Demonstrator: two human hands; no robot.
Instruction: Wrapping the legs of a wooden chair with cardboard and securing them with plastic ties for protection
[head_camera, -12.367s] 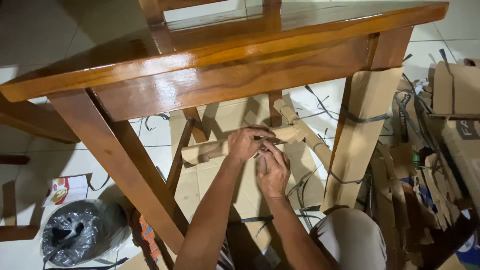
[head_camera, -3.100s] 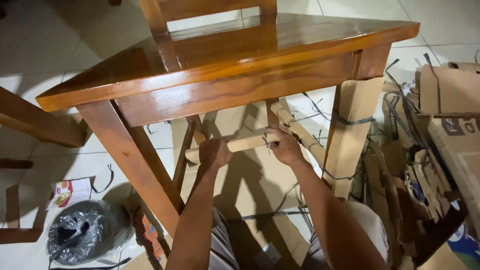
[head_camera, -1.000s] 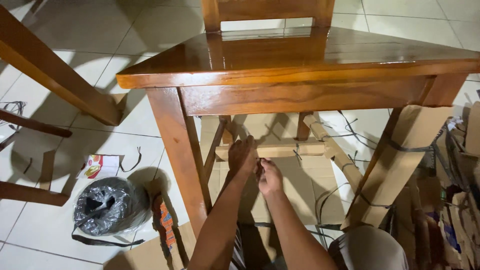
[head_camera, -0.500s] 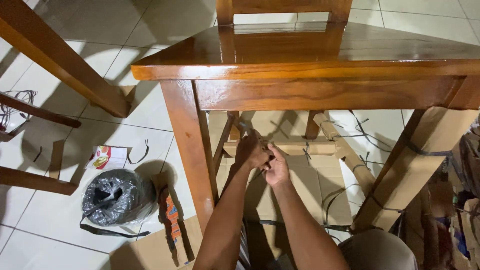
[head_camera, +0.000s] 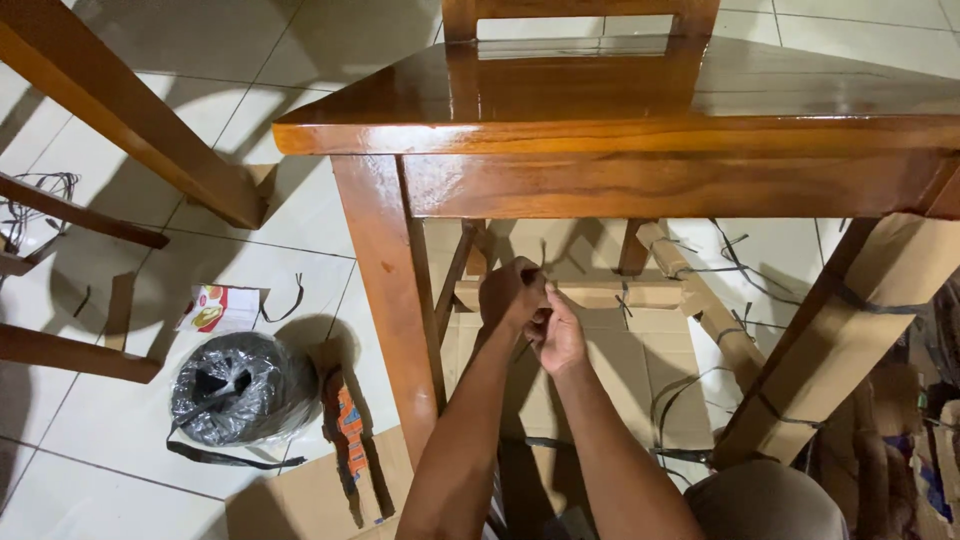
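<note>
A glossy wooden chair (head_camera: 640, 110) stands in front of me. Its lower front rung is wrapped in cardboard (head_camera: 600, 295), with a dark strap tied round it further right. My left hand (head_camera: 510, 293) closes over the wrapped rung near its left end. My right hand (head_camera: 556, 335) sits just below and against it, fingers pinched on a thin dark strap; the strap itself is mostly hidden between the hands. The right front leg (head_camera: 850, 335) and a side rung (head_camera: 705, 305) are also cardboard-wrapped and strapped. The left front leg (head_camera: 385, 290) is bare wood.
A roll of dark strapping in a plastic bag (head_camera: 240, 388) lies on the tiled floor at left, beside a small printed packet (head_camera: 215, 310). Flat cardboard (head_camera: 600, 380) lies under the chair. Other wooden furniture legs (head_camera: 130, 120) cross the upper left. Cardboard scraps pile at the right edge.
Over the last second my hands stayed at the rung's left end and drew closer together. The view shifted slightly, so the chair sits further right.
</note>
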